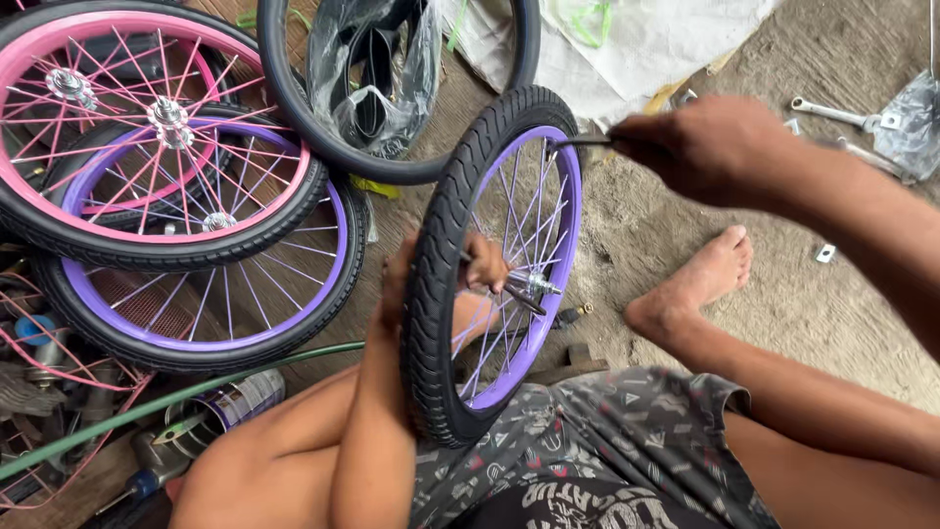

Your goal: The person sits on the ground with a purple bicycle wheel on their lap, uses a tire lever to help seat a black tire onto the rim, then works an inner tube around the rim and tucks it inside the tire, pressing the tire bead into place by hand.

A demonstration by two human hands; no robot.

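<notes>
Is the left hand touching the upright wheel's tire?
Touching. The head view shows the left hand wrapped around the tire of the purple-rimmed wheel, fingers reaching through at the spokes.

The person sits low, knees bent, bare right foot point(700, 279) flat ahead. The left forearm rises from the lap, its hand point(480, 264) curled, fingers hooked forward and hidden in part behind what it grips. The right arm reaches across from the side, its hand point(700, 147) closed in a tight pinch, knuckles up.
</notes>
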